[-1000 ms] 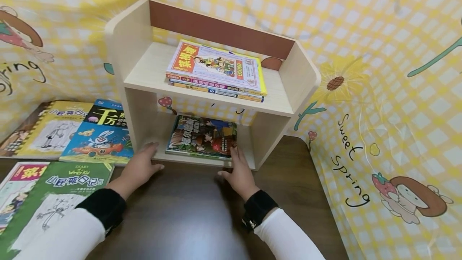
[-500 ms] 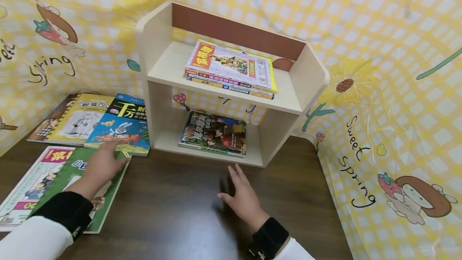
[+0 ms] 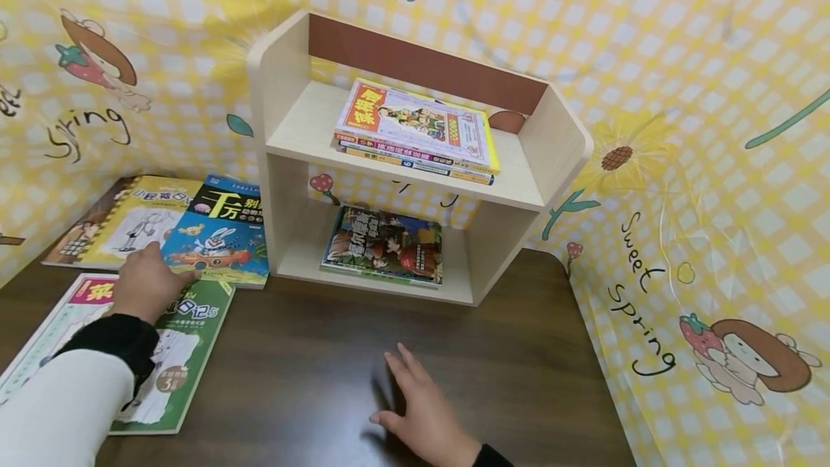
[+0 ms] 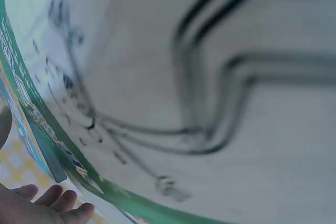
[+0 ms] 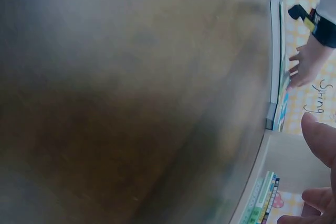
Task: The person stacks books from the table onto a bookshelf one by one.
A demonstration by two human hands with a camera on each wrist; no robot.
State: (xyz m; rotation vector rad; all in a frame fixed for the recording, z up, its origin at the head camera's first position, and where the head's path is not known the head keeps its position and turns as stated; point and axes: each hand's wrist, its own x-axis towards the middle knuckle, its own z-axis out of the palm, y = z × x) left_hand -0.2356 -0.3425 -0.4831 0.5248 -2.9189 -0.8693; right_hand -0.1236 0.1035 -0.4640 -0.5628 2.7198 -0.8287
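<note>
My left hand (image 3: 145,285) is over the top of a green comic diary book (image 3: 197,337), its fingertips near the lower edge of a yellow spiral-bound book (image 3: 132,236). In the left wrist view the fingers (image 4: 65,203) are loosely spread and nothing is between them; whether they touch a cover, I cannot tell. Right of the yellow book lies a blue book with a rabbit in a car (image 3: 210,236). A pink-and-white magazine (image 3: 78,308) is partly under the green book. My right hand (image 3: 424,413), fingers spread, is at the front of the table, holding nothing.
A two-tier wooden shelf (image 3: 288,128) stands at the back. Several stacked books (image 3: 421,125) lie on its upper board, and dark-covered comic books (image 3: 385,243) lie in the lower compartment. Yellow checked cloth (image 3: 648,56) surrounds the dark wooden table (image 3: 305,373).
Both hands have left the lower compartment of the shelf. My left hand has moved left over the books, and my right hand has drawn back toward me. The view has shifted left.
</note>
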